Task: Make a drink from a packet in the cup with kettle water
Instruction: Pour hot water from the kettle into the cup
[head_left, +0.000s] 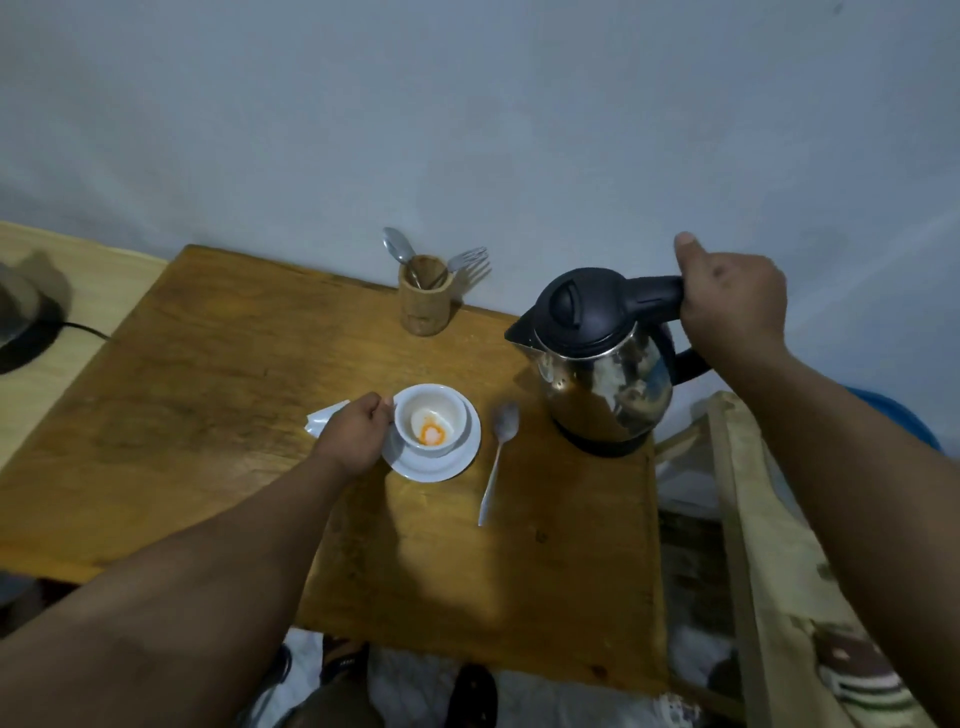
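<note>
Both forearms reach in from the bottom edge over the wooden table (208, 395). Left hand (356, 434) is closed around the side of the white cup (428, 418), which sits on a white saucer (447, 465) near the table's middle; orange and white powder lies in the cup's bottom. Just behind that hand lies a crumpled white packet (322, 418). Right hand (732, 306) is clamped on the black handle of the steel kettle (602, 364), thumb raised, spout pointing toward the cup. Between cup and kettle lies a spoon (498, 457). Farther back, a wooden holder (423, 301) keeps cutlery against the wall.
</note>
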